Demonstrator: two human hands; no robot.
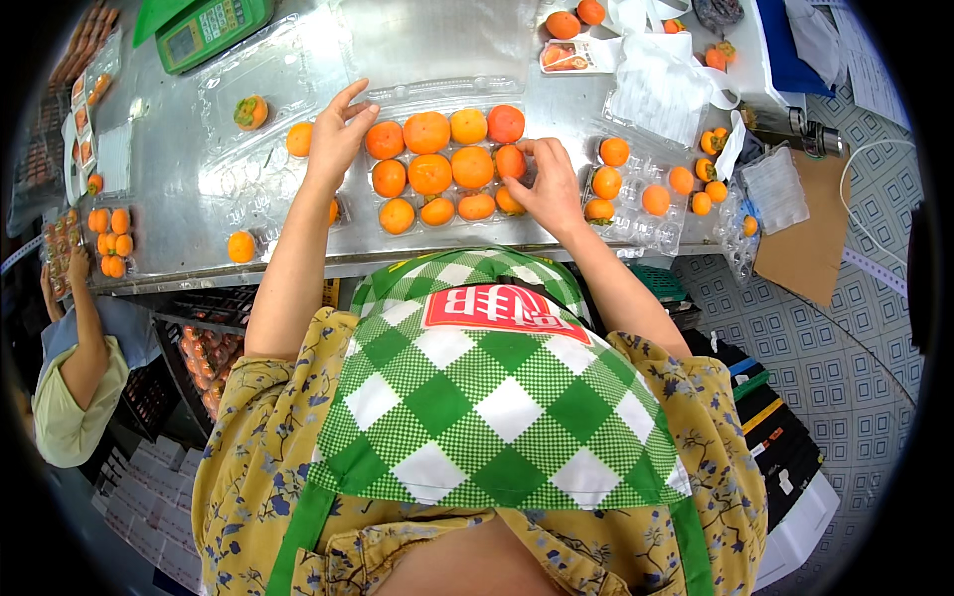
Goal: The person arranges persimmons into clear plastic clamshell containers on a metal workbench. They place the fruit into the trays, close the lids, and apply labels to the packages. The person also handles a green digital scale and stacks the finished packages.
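In front of me a clear plastic clamshell tray point(416, 165) holds several orange persimmons point(430, 174) in rows, its clear lid point(447, 91) folded back at the far side. My right hand point(551, 186) has thumb and fingers around a persimmon point(510, 161) at the right end of the middle row. Beside the tray's far left corner is my left hand point(337, 138), fingers apart and holding nothing; whether it touches the plastic is unclear. A loose persimmon point(299, 139) is partly hidden behind that hand. The left forearm covers part of another clear tray.
A green scale point(212, 33) stands at the far left of the metal table point(179, 149). Another tray with persimmons point(656, 200) lies right, near stacked clear trays point(659, 97) and white ribbon. At far left, a co-worker's hands point(77, 267) are at a packed tray. Black crates point(201, 320) stand below.
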